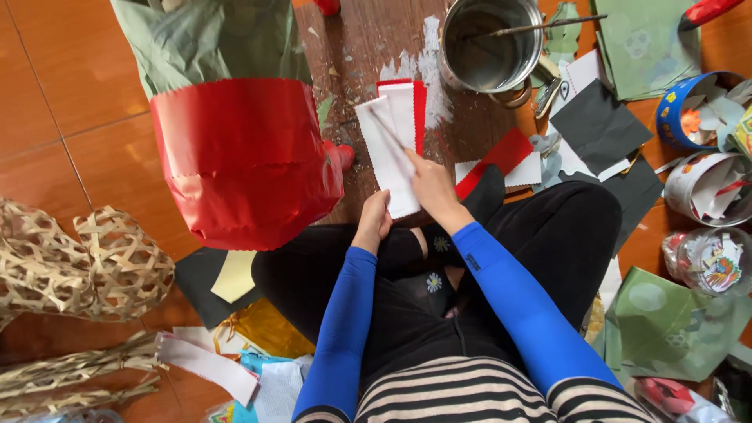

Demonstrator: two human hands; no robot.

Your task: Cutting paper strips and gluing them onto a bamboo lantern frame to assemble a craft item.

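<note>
Over the white strip [389, 157], right hand [429, 182] grip clamped on a brush [389, 131], left hand [374, 222] pinching its edge.

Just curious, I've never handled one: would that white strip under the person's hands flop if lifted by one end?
Probably. The white strip looks thin and lies flat on the wooden board, so it should droop and weigh little. The left hand pins its near end while the right hand works a thin stick across it, suggesting it slides easily.

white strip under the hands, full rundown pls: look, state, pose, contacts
The white strip is a long, flat rectangle, looking like paper or thin fabric, with pinked zigzag edges. It lies on a worn wooden board, overlapping another white piece and a red one behind it. The left hand pins its near end; the right hand draws a thin stick across it. Whether it is wet with glue cannot be told.
</note>
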